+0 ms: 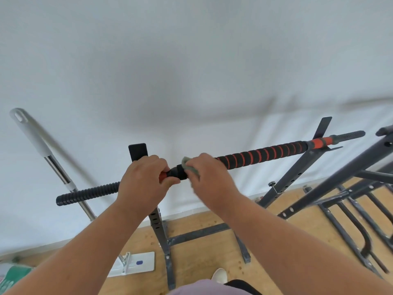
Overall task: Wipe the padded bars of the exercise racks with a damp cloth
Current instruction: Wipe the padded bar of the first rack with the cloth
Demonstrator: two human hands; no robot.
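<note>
A long bar with black foam padding and an orange spiral lies across two dark steel rack uprights. Its threaded black ends stick out at both sides. My left hand grips the bar near its left orange collar, just in front of the left upright's black top plate. My right hand wraps a grey-green cloth around the bar immediately right of the black collar. Part of the cloth is hidden under my fingers.
A mop with a white-and-metal handle leans on the white wall at left, its flat head on the wooden floor. A second dark steel rack stands at right. The rack's base frame lies below.
</note>
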